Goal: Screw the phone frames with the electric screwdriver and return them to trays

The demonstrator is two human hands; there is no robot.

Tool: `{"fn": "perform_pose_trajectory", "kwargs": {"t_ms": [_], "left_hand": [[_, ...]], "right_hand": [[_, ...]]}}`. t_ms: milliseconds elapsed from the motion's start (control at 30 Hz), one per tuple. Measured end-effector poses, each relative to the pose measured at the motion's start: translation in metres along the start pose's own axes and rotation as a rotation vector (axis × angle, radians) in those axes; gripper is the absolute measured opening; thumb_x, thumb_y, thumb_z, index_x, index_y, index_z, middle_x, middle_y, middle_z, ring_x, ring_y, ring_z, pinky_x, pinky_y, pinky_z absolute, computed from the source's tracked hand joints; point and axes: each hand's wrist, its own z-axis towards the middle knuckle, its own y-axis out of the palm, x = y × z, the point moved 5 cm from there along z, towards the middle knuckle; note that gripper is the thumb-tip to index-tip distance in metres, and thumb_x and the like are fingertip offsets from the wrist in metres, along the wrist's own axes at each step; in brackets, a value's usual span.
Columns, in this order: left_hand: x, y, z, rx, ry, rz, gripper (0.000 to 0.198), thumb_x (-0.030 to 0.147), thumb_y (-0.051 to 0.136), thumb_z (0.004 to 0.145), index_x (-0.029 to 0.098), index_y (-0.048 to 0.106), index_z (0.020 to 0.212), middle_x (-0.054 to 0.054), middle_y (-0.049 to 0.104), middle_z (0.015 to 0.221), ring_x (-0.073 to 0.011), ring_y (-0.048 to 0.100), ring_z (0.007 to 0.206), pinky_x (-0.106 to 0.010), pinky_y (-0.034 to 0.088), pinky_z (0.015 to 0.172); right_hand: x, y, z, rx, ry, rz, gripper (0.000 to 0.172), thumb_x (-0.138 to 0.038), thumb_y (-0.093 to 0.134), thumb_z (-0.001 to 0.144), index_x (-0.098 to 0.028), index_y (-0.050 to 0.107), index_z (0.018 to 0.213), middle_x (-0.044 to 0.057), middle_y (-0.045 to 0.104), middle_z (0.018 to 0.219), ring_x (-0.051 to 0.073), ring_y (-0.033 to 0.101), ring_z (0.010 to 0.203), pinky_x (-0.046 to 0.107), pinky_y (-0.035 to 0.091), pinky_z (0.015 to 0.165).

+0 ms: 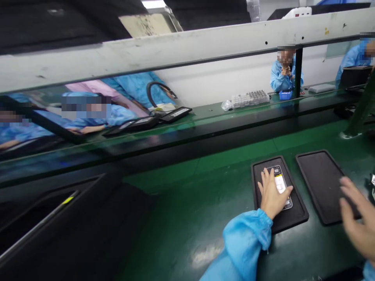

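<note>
An opened phone point(280, 184) with its inner parts showing lies on a black tray point(297, 214) on the green bench. My left hand point(272, 195), in a blue sleeve, rests over it. The fingers are spread across the phone's left side, with the thumb by its right edge; much of the phone is hidden beneath. At the right, my right hand point(359, 218) hovers at the edge of a second black tray point(322, 183), slightly blurred. Its fingers are apart and nothing shows in them.
A large black case point(88, 230) stands at the left on the green bench point(175, 218). Beyond a dark ledge, co-workers in blue sit at another bench holding a clear parts rack point(250, 98) and a blue box point(285, 95). A white beam point(187, 45) crosses above.
</note>
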Motion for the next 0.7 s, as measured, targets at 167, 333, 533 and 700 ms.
{"fn": "perform_pose_trajectory", "kwargs": {"t_ms": [167, 333, 533, 700], "left_hand": [[0.004, 0.010, 0.003, 0.001, -0.020, -0.026, 0.083, 0.014, 0.070, 0.058, 0.010, 0.043, 0.137, -0.022, 0.016, 0.155, -0.0344, 0.004, 0.145, -0.058, -0.007, 0.115], [-0.001, -0.022, 0.007, 0.041, 0.002, -0.261, 0.076, 0.010, 0.059, 0.060, 0.014, 0.042, 0.134, -0.016, 0.031, 0.152, -0.0268, 0.024, 0.143, -0.044, 0.016, 0.120], [-0.013, -0.047, 0.014, 0.071, -0.069, -0.585, 0.076, 0.010, 0.048, 0.063, 0.017, 0.027, 0.136, -0.018, 0.032, 0.152, -0.0240, 0.040, 0.135, -0.041, 0.039, 0.111], [-0.020, -0.028, 0.014, 0.063, -0.072, -0.642, 0.080, 0.012, 0.047, 0.067, 0.015, 0.018, 0.141, -0.024, 0.030, 0.151, -0.0245, 0.048, 0.129, -0.041, 0.045, 0.105]], "right_hand": [[-0.057, 0.075, -0.032, -0.234, 0.019, 0.251, 0.038, -0.020, 0.041, 0.096, -0.018, 0.051, 0.133, 0.011, 0.051, 0.137, 0.025, 0.054, 0.122, 0.040, 0.055, 0.095], [-0.051, 0.092, -0.052, -0.309, 0.098, 0.189, 0.040, -0.026, 0.038, 0.098, -0.013, 0.052, 0.132, 0.014, 0.043, 0.144, 0.027, 0.046, 0.130, 0.043, 0.051, 0.101], [-0.053, 0.096, -0.047, -0.306, 0.063, 0.029, 0.043, -0.030, 0.031, 0.101, -0.005, 0.054, 0.127, 0.020, 0.054, 0.132, 0.028, 0.057, 0.118, 0.040, 0.056, 0.092], [-0.054, 0.093, -0.033, -0.287, 0.071, -0.200, 0.043, -0.029, 0.026, 0.101, -0.006, 0.058, 0.118, 0.020, 0.065, 0.109, 0.031, 0.064, 0.097, 0.044, 0.056, 0.078]]}}
